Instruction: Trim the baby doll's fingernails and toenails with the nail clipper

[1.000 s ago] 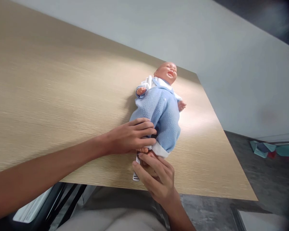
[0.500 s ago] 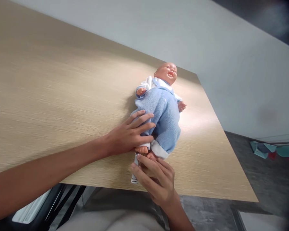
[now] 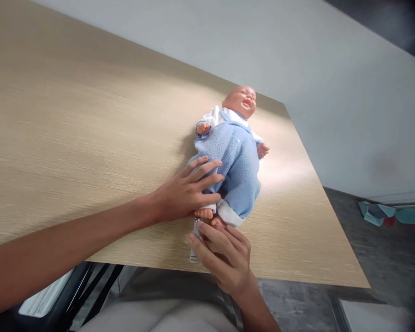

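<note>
A baby doll [image 3: 235, 157] in a light blue fleece suit lies on its back on the wooden table [image 3: 90, 138], head toward the far edge. My left hand [image 3: 188, 191] rests on the doll's near leg, fingers spread over the fleece just above a bare foot. My right hand [image 3: 224, 256] is at the doll's feet near the table's front edge, fingers curled around a small silver metal tool [image 3: 194, 244], perhaps a nail clipper, whose tip is at the doll's foot.
The table's right edge drops to a dark grey floor [image 3: 366, 240]. Coloured cloths [image 3: 390, 214] lie on the floor by the pale wall. A dark chair frame [image 3: 90, 290] shows under the table's front edge.
My left hand's fingers have spread and slid slightly up the doll's leg, uncovering the bare foot. The right hand with the tool has barely moved.
</note>
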Available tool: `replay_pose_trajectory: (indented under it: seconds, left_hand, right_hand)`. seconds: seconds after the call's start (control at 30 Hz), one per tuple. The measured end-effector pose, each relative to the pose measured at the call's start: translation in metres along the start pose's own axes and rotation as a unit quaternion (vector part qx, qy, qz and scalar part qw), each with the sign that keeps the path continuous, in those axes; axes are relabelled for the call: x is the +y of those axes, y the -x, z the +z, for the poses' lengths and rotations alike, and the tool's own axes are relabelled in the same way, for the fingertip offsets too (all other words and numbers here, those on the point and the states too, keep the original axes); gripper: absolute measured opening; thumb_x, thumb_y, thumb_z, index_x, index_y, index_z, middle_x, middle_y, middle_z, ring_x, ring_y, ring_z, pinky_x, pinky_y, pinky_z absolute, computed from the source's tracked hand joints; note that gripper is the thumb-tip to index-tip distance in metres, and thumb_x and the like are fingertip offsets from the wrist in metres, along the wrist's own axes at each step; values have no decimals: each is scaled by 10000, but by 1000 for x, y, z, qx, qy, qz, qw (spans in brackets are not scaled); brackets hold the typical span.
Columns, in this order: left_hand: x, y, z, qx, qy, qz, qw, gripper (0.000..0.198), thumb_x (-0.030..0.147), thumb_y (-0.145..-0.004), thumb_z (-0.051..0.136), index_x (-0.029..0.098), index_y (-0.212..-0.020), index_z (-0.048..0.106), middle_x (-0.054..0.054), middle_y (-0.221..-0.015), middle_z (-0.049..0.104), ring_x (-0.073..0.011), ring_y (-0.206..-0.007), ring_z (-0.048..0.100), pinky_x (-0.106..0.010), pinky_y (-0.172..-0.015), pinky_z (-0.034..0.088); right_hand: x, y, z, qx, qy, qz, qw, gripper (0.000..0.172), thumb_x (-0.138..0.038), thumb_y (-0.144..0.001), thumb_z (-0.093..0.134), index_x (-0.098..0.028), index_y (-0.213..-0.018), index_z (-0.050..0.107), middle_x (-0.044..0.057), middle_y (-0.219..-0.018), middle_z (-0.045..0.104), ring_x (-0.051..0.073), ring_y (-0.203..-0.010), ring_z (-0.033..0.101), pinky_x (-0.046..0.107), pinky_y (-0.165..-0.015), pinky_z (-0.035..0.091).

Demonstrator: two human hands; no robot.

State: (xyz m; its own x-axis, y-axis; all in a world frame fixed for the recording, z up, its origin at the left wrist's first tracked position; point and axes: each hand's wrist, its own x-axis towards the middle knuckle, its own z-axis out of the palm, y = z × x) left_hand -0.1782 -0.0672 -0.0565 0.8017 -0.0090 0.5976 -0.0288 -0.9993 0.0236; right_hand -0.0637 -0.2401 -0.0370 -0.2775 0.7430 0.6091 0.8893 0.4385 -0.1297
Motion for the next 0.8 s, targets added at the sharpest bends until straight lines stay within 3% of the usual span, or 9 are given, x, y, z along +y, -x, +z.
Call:
replay_pose_trajectory:
  seconds: [0.47,0.8]
  left_hand:
    - [2,0,-1,-6,-14,-6,1000,201,333,-1000,549,208,-1079,684,-102,-1362,600,-351,-1446,373,-581,-1223,300]
    - [3,1,0,3,-17,-7,1000,179,313,-998,548,211,-1066,678,-113,-1370,593,-354,-1442,376,-597,-1201,321]
  right_hand:
    - [1,0,-1,-17,-8,2,1000,302,-68,-991,453,-199,-1128,689,67,-1060,748,157,-867,700,314,-769,501]
    - [1,1,2,-17,-17,11,1000,268,-96,-1005,449,-198,-1126,666,71,-1047,745,147,-840,682,302,-698,464]
